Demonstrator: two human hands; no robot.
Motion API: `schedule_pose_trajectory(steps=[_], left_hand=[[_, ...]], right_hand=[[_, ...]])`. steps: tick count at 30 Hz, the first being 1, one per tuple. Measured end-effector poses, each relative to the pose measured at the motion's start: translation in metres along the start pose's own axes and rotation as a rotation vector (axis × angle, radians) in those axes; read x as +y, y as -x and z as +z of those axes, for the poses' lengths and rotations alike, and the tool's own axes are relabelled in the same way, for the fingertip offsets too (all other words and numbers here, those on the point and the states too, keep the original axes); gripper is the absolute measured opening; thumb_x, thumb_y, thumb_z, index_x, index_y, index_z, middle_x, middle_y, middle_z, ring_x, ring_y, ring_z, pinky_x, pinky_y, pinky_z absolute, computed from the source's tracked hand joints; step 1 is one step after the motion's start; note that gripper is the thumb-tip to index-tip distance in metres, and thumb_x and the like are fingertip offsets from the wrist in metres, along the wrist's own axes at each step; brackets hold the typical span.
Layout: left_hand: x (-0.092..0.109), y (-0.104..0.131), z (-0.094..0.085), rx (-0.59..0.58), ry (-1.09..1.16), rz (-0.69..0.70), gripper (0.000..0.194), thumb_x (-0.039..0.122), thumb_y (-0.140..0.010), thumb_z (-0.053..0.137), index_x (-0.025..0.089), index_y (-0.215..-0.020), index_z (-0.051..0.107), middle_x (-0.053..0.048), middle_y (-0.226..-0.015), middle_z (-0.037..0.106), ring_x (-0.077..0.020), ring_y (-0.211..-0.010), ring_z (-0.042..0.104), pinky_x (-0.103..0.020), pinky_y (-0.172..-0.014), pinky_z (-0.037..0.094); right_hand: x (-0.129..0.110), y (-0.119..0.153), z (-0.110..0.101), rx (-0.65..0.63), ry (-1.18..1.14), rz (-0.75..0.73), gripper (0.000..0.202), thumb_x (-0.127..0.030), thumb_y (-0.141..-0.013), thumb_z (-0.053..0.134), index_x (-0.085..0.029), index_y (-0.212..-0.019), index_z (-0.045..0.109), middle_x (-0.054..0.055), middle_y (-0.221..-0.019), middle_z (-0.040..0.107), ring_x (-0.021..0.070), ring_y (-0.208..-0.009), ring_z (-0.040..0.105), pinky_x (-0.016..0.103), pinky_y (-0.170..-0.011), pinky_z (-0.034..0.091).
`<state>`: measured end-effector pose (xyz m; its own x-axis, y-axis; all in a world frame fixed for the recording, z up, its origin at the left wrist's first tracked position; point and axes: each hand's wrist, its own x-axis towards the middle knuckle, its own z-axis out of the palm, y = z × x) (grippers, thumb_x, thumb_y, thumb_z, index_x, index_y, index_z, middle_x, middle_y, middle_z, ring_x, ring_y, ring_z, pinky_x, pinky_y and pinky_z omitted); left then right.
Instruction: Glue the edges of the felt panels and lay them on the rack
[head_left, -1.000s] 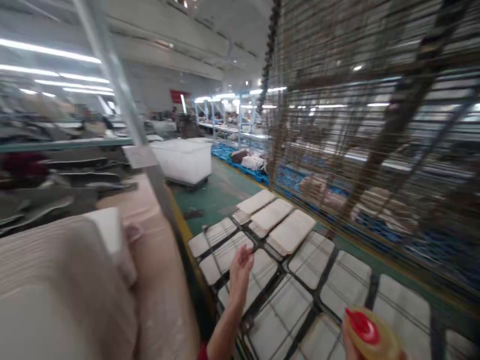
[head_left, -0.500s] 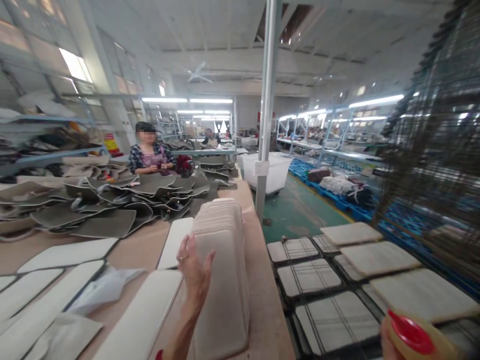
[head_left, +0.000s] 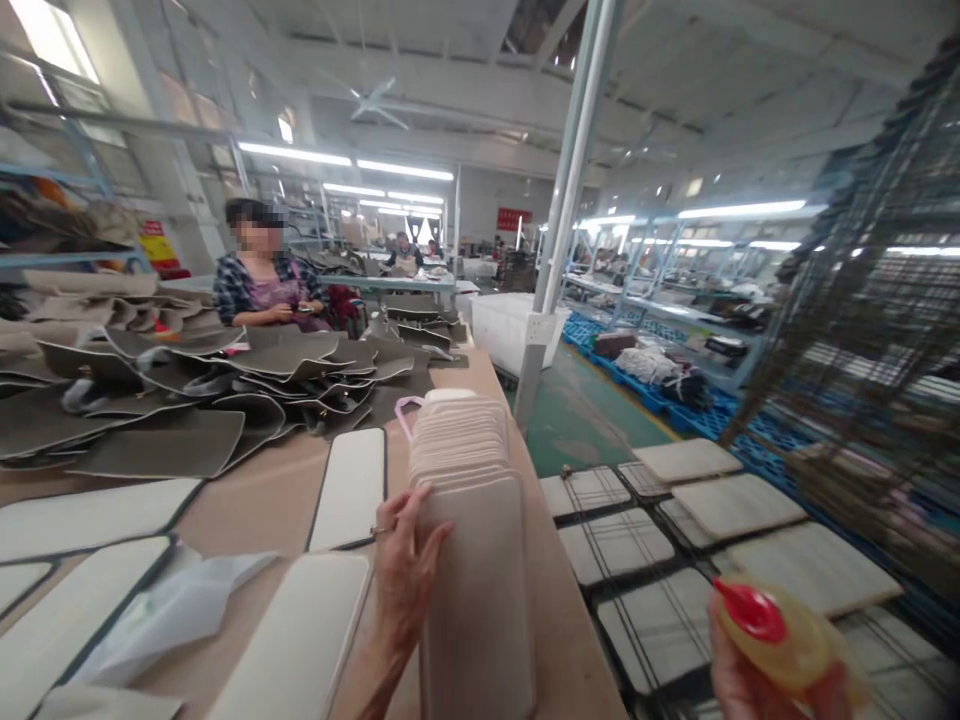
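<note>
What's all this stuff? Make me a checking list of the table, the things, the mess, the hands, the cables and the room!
Surface: tan worktable, mostly covered.
Job's things: stack of pale pads at the table's right edge; yellow squeeze bottle with red cap.
Clutter: white flat panels, crumpled plastic sheet, heap of grey cut pieces.
Hands: left hand rests on the stack's side; right hand grips the bottle.
Cables: nothing seen.
Surroundings: seated person behind the heap; wire rack of pale pads; steel post.
</note>
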<state>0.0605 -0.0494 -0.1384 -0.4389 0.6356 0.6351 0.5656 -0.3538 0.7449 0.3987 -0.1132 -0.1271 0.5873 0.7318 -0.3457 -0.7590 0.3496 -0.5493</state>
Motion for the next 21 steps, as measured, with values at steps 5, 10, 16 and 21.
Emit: schedule_pose_trajectory(steps=[5, 10, 16, 21], left_hand=[[0.026, 0.029, -0.004, -0.225, 0.387, -0.510, 0.078, 0.047, -0.076, 0.067, 0.019, -0.144, 0.039, -0.005, -0.092, 0.073, -0.0221, -0.086, 0.069, -0.032, -0.078, 0.056], [0.041, 0.040, -0.013, -0.345, 0.327, -0.625, 0.061, 0.059, -0.070, 0.067, 0.015, -0.112, 0.068, -0.010, -0.105, 0.075, -0.0291, -0.101, 0.067, -0.032, -0.081, 0.055], [0.092, 0.007, -0.019, -0.810, 0.376, -0.340, 0.058, 0.053, -0.067, 0.074, 0.015, -0.111, 0.073, -0.010, -0.107, 0.075, -0.0319, -0.100, 0.068, -0.037, -0.086, 0.054], [0.136, -0.012, -0.013, -1.324, 0.415, -0.157, 0.044, 0.038, -0.080, 0.067, 0.017, -0.119, 0.070, -0.007, -0.103, 0.076, -0.0267, -0.097, 0.069, -0.031, -0.084, 0.054]], right_hand=[[0.010, 0.027, 0.021, 0.034, -0.066, -0.042, 0.034, -0.040, -0.086, 0.060, -0.015, -0.107, 0.067, 0.008, -0.099, 0.076, 0.0198, -0.087, 0.073, 0.028, -0.066, 0.064], [-0.002, 0.050, 0.044, -0.149, -0.094, -0.167, 0.034, -0.038, -0.071, 0.077, -0.018, -0.098, 0.071, 0.005, -0.090, 0.078, 0.0184, -0.080, 0.074, 0.026, -0.071, 0.062], [-0.061, 0.062, 0.058, -0.428, 0.063, -0.437, 0.053, -0.041, -0.053, 0.089, -0.024, -0.100, 0.071, 0.004, -0.102, 0.077, 0.0209, -0.093, 0.072, 0.031, -0.088, 0.058], [-0.110, 0.074, 0.072, -0.665, 0.209, -0.436, 0.055, -0.039, -0.048, 0.089, -0.026, -0.098, 0.071, 0.005, -0.108, 0.075, 0.0298, -0.111, 0.065, 0.052, -0.106, 0.043]])
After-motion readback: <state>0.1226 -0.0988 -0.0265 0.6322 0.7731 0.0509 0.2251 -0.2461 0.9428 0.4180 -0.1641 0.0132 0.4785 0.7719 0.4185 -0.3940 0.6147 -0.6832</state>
